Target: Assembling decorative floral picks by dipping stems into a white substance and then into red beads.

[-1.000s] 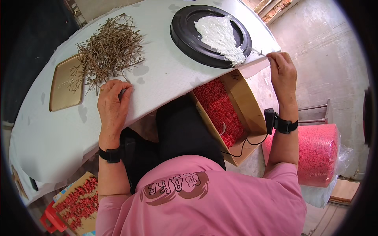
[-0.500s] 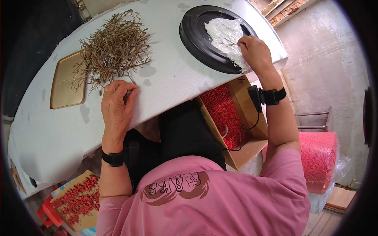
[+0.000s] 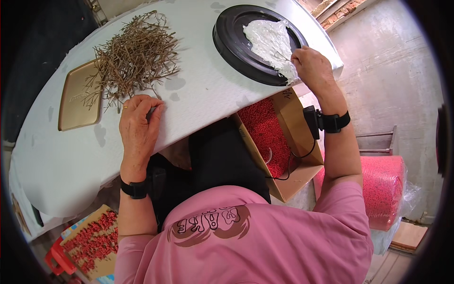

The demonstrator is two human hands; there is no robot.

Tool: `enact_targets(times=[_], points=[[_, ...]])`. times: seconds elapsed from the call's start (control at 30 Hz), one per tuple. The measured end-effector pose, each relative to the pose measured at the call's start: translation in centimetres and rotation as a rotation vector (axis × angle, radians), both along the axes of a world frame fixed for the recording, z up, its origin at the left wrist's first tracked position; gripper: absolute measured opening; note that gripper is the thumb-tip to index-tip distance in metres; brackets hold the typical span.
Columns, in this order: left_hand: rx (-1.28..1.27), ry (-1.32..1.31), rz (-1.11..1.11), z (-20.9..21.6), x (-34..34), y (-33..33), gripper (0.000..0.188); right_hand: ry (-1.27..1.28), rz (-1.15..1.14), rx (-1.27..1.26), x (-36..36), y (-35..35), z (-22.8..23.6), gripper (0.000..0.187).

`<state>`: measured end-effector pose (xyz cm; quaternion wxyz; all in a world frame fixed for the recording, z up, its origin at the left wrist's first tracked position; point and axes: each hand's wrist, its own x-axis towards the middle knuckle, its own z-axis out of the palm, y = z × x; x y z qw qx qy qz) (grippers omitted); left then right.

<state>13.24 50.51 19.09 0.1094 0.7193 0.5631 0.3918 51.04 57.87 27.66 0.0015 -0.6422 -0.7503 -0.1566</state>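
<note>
My right hand is pinched at the near right rim of a round black lid-like dish. Between its fingertips is a thin brown twig, its far end at the thick white paste spread in the dish. On the table edge rests my left hand, fingers curled and thumb against the forefinger. Something dark shows in that grip, but I cannot make it out. Just beyond it lies a tangled heap of dry branching twigs, partly over a gold-coloured rectangular tray.
Below the table edge, a cardboard box holds many small red berries. A plastic-wrapped pink-red bundle stands at right. Lower left, berry sprigs lie on a board by a red plastic stool. A pale cloth covers the table.
My right hand has drawn slightly right and toward me, pulling the twig back across the paste toward the dish's rim. The left hand stays about where it was.
</note>
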Motion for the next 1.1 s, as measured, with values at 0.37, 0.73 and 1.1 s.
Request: enact_targets(times=[0.37,0.73,1.1], points=[[0.011,0.018,-0.002,-0.2,0.0,-0.1,0.009,0.121,-0.049,0.021,3.7,-4.9,0.3,0.015],[-0.002,-0.001,0.007,-0.2,0.1,-0.2,0.009,0.351,0.081,0.362,3.3,-4.7,1.3,0.011],[-0.028,-0.029,0.001,0.1,0.3,-0.1,0.009,0.083,0.269,0.230,1.7,-0.4,-1.7,0.005]])
